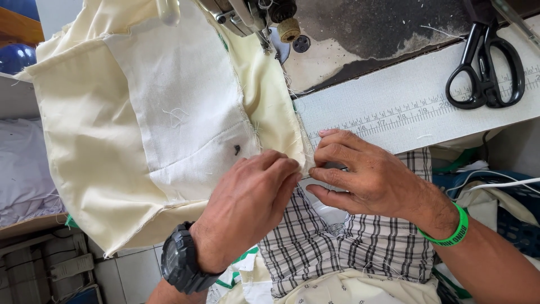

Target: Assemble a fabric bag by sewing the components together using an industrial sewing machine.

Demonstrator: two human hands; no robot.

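Note:
A cream fabric piece [90, 141] with a white lining panel [185, 101] sewn on lies over the sewing machine table. My left hand [247, 202], with a black watch on its wrist, pinches the fabric's near edge. My right hand [365, 177], wearing a green wristband, pinches the same edge from the right, fingertips touching the seam at the table's front. The fabric runs up under the presser foot [269, 39] of the sewing machine.
Black scissors [488, 67] lie at the upper right on the white table strip with a printed ruler [405, 110]. A checked cloth [337, 242] hangs below my hands. Folded white fabric [22, 169] sits at the left, a blue basket [512, 219] at the right.

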